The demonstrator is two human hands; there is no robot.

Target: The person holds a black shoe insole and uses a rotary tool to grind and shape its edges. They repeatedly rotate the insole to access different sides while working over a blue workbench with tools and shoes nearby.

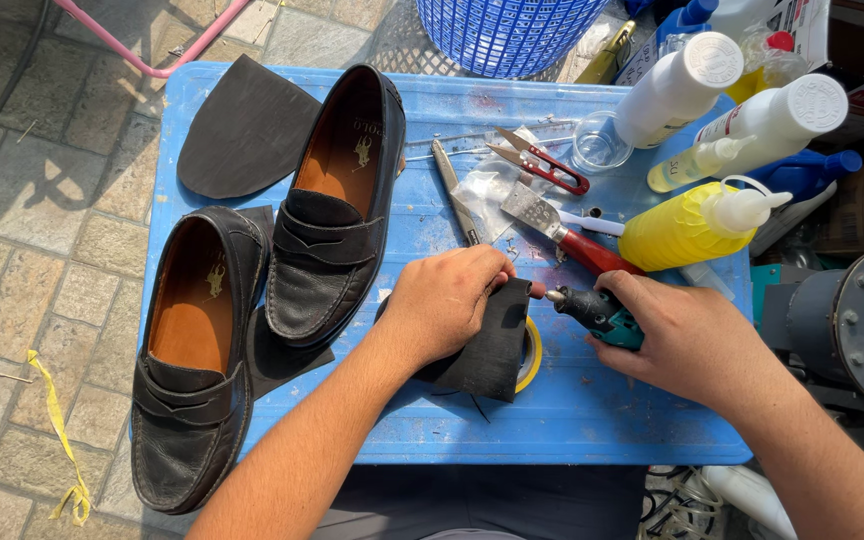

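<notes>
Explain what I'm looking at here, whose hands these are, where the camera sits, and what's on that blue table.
There is one picture, taken by a camera worn on a person's head and looking down, so both hands are that person's. The left hand presses a black rubber piece onto a yellow tape roll. The right hand holds a small teal and black rotary tool against its edge. On the blue table lie two black loafers, scissors, a scraper and glue bottles.
</notes>
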